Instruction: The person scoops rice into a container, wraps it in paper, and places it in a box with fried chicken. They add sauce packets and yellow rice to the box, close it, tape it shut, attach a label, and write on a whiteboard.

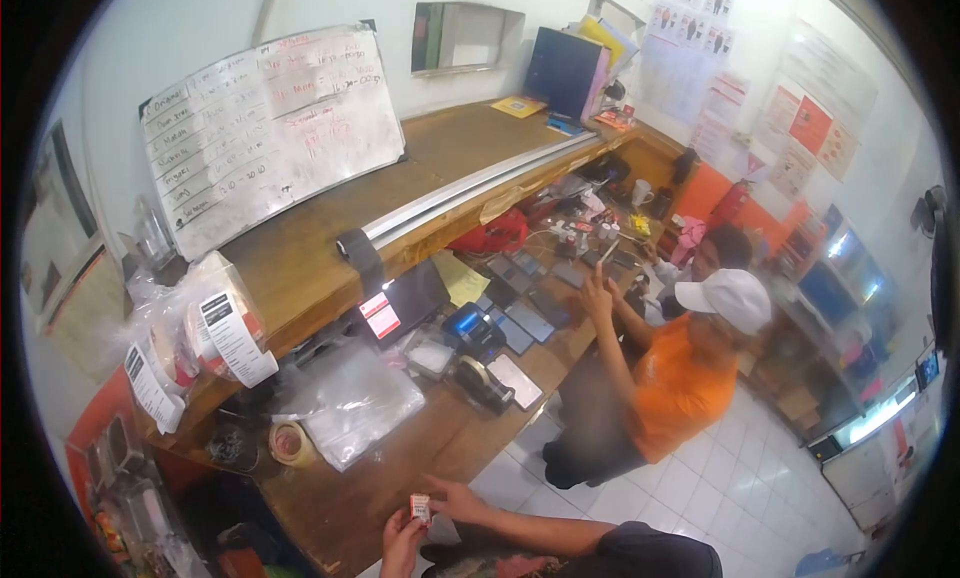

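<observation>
Near the bottom of the head view, a small white and red packet point(420, 508) is held between both hands, in front of the desk edge. My left hand point(402, 538) has its fingers closed on the packet's lower left side. From the right, my right hand point(455, 502) reaches in, and its fingers pinch the packet's upper right side. The lettering on the packet is too small to read.
The wooden desk point(400, 458) carries plastic bags point(350, 403), a tape roll point(291, 444), a tape dispenser point(483, 383) and several phones. A person in an orange shirt point(685, 378) stands at the right, near another person. A whiteboard point(270, 128) leans on the upper shelf.
</observation>
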Motion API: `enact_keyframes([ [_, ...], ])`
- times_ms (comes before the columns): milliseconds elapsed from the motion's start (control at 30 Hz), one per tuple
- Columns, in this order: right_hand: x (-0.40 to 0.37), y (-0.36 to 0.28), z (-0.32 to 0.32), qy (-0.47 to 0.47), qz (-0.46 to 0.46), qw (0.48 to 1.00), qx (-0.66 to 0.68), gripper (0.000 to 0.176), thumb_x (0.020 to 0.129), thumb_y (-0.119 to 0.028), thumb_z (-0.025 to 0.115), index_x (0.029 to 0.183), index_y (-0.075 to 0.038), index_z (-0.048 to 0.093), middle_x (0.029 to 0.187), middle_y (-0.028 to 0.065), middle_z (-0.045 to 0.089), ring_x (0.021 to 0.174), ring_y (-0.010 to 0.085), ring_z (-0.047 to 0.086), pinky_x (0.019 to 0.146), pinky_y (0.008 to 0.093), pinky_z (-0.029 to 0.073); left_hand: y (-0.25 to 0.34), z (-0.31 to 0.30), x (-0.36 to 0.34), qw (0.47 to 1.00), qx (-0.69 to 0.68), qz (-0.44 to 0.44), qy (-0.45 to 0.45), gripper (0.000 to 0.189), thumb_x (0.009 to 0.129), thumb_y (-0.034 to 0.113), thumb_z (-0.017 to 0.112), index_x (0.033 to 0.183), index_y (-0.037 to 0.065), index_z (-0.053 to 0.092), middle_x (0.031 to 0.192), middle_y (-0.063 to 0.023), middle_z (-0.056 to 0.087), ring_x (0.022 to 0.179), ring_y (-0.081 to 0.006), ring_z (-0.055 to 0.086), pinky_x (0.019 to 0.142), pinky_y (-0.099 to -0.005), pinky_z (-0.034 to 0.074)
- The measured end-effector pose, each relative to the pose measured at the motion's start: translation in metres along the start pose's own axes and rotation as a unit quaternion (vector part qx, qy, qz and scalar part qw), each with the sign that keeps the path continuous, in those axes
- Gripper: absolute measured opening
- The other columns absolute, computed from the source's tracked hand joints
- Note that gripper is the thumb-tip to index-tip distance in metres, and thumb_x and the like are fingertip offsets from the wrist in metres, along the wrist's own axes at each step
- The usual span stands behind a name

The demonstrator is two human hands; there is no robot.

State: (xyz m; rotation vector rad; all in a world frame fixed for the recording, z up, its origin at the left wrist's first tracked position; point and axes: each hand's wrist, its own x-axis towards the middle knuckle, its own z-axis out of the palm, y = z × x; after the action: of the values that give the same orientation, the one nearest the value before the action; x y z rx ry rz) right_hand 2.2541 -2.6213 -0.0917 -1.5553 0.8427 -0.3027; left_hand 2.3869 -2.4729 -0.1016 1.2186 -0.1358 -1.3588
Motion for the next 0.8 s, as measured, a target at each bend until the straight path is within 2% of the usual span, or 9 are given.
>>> enact_keyframes([
  [133,0.046,0.014,-0.025,-0.083,-0.020,0.993,-0.080,0.045,0.092,-0.022,0.066,0.132,-0.003,0.058,0.112,0.0102,0.070,0.101,0.0185,0.067,0.090,0.0318,0.052,-0.003,0.005,0.046,0.998,-0.051,-0.002,0.041,0.053,0.093,0.010,0.066,0.136,-0.005,0.039,0.116,-0.0146,0.059,0.100,-0.0250,0.065,0.086,-0.0351,0.054],
  [233,0.080,0.032,-0.030,-0.080,0.016,0.997,0.008,0.038,0.092,-0.021,0.067,0.124,0.000,0.062,0.109,0.0095,0.070,0.098,0.0176,0.066,0.087,0.0325,0.052,0.024,0.024,0.051,0.997,-0.064,-0.026,0.045,0.063,0.093,0.011,0.066,0.142,-0.007,0.032,0.120,-0.0166,0.055,0.109,-0.0267,0.062,0.090,-0.0359,0.054],
  [300,0.099,0.051,-0.034,-0.053,-0.032,0.998,0.017,0.027,0.091,-0.019,0.069,0.111,-0.001,0.065,0.108,0.0102,0.069,0.097,0.0165,0.065,0.085,0.0334,0.053,0.014,0.016,0.076,0.999,-0.019,-0.003,0.027,0.066,0.093,0.013,0.067,0.144,-0.007,0.030,0.125,-0.0184,0.052,0.112,-0.0271,0.061,0.092,-0.0363,0.054],
  [367,0.110,0.026,-0.046,-0.044,0.034,0.998,0.002,0.021,0.089,-0.019,0.071,0.100,-0.002,0.064,0.102,0.0080,0.069,0.096,0.0156,0.065,0.085,0.0340,0.053,0.045,0.048,0.074,0.996,-0.003,-0.011,0.090,0.067,0.092,0.016,0.069,0.143,-0.007,0.032,0.126,-0.0181,0.052,0.112,-0.0261,0.060,0.093,-0.0359,0.053],
  [433,0.121,0.003,-0.057,-0.028,0.017,0.999,-0.004,0.022,0.088,-0.020,0.073,0.096,-0.003,0.061,0.095,0.0073,0.067,0.093,0.0159,0.065,0.084,0.0340,0.054,0.050,0.048,0.085,0.997,-0.008,0.006,0.078,0.065,0.092,0.017,0.069,0.143,-0.006,0.034,0.127,-0.0167,0.052,0.111,-0.0244,0.060,0.093,-0.0353,0.053],
  [500,0.148,0.057,-0.054,-0.010,0.077,0.996,0.053,0.023,0.085,-0.018,0.074,0.095,-0.002,0.061,0.092,0.0081,0.066,0.090,0.0172,0.065,0.081,0.0344,0.054,0.055,0.041,0.096,0.996,0.014,0.016,0.091,0.063,0.093,0.018,0.068,0.142,-0.004,0.036,0.128,-0.0156,0.052,0.111,-0.0225,0.059,0.092,-0.0346,0.052],
  [567,0.157,0.040,-0.067,0.038,0.055,0.996,-0.057,0.019,0.084,-0.014,0.072,0.093,-0.002,0.061,0.089,0.0091,0.065,0.087,0.0182,0.066,0.076,0.0347,0.055,0.060,0.035,0.102,0.990,0.063,0.015,0.124,0.060,0.093,0.018,0.067,0.142,-0.001,0.039,0.129,-0.0147,0.053,0.110,-0.0204,0.059,0.091,-0.0338,0.052],
  [633,0.174,0.071,-0.070,0.071,0.090,0.993,0.001,0.027,0.082,-0.021,0.072,0.098,-0.001,0.062,0.090,0.0144,0.068,0.084,0.0247,0.066,0.077,0.0376,0.052,0.059,0.024,0.104,0.980,0.130,0.026,0.147,0.055,0.093,0.018,0.066,0.141,0.002,0.043,0.128,-0.0143,0.055,0.109,-0.0204,0.059,0.090,-0.0341,0.051],
  [800,0.179,-0.035,-0.087,0.095,0.104,0.979,-0.148,0.025,0.083,-0.015,0.070,0.100,0.001,0.062,0.089,0.0164,0.068,0.083,0.0262,0.066,0.078,0.0381,0.052,0.047,-0.008,0.093,0.925,0.300,0.034,0.230,0.048,0.089,0.024,0.070,0.130,0.003,0.056,0.126,-0.0144,0.061,0.106,-0.0234,0.063,0.089,-0.0345,0.051],
])
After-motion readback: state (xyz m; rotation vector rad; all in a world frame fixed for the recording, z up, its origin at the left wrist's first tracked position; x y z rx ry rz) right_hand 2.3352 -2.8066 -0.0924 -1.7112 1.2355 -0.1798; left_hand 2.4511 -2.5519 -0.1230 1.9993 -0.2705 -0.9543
